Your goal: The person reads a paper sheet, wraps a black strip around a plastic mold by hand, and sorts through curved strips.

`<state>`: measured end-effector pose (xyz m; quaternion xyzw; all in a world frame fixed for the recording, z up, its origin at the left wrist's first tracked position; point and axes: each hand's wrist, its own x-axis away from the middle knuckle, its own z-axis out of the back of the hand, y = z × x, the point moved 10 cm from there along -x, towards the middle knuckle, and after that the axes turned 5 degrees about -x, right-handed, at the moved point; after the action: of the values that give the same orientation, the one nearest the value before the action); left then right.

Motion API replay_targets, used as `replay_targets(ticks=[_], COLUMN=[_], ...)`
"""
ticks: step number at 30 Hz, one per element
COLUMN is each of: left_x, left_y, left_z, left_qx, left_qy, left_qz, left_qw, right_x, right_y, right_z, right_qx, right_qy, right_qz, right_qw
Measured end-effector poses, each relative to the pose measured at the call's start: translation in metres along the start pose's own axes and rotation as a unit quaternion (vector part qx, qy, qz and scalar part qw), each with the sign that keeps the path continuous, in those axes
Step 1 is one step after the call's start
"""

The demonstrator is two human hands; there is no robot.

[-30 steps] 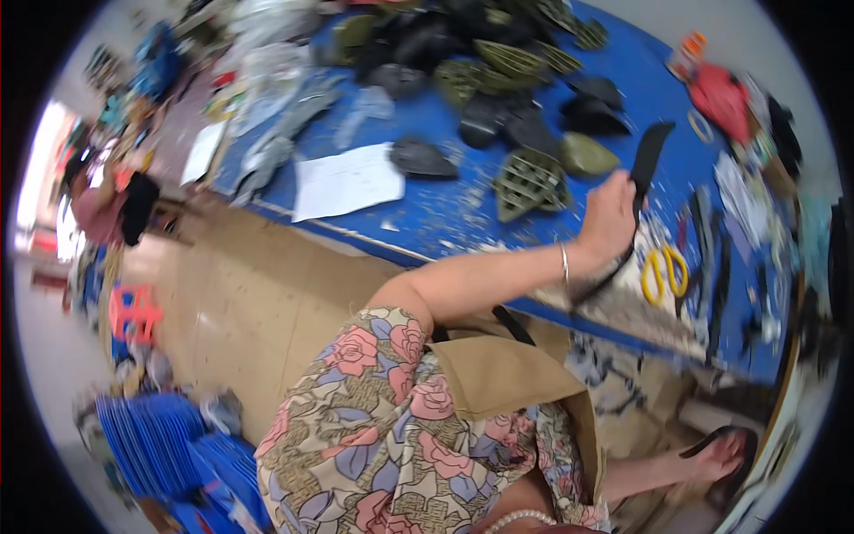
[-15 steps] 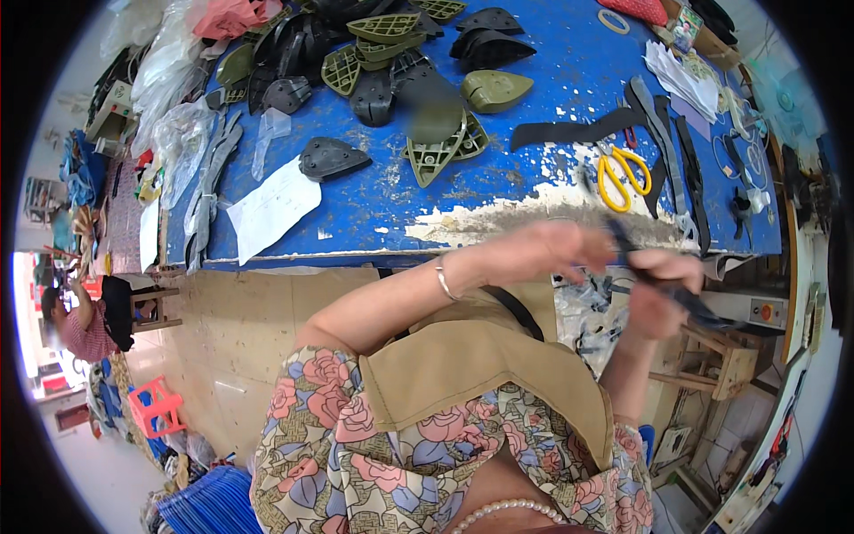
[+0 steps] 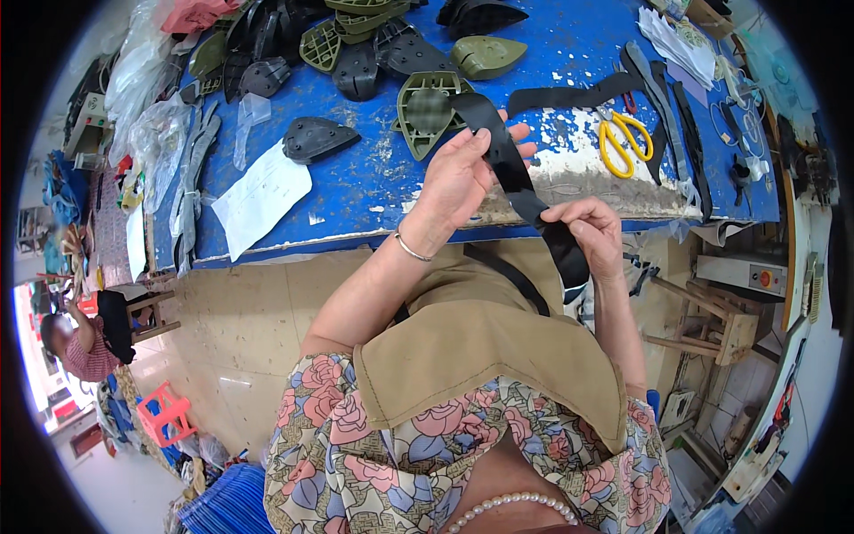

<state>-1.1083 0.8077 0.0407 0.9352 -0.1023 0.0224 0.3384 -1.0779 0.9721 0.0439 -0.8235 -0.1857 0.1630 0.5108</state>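
At a chipped blue worktable (image 3: pixel 356 194), left hand (image 3: pixel 460 174) and right hand (image 3: pixel 594 235) both grip a glossy black flat strip (image 3: pixel 509 164)

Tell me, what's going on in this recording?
The person's left hand holds a glossy black strip near its far end, thumb over it, while the right hand pinches it lower down. It spans the front edge of a worn blue table. Yellow-handled scissors lie to the right; black and olive-green molded shells lie beyond.
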Motion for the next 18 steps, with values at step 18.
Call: replay_targets(ticks=[18], left_x=[0.12], left_y=[0.075], left_z=[-0.044], left_qx=[-0.685], left_qy=[-0.048], left_qz=[-0.273], left_qw=[0.674], right_x=[-0.008], right_y=[0.009], right_z=[-0.069], right_qx=[-0.023], right_qy=[-0.089], right_qz=[-0.256], right_qw=[0.962])
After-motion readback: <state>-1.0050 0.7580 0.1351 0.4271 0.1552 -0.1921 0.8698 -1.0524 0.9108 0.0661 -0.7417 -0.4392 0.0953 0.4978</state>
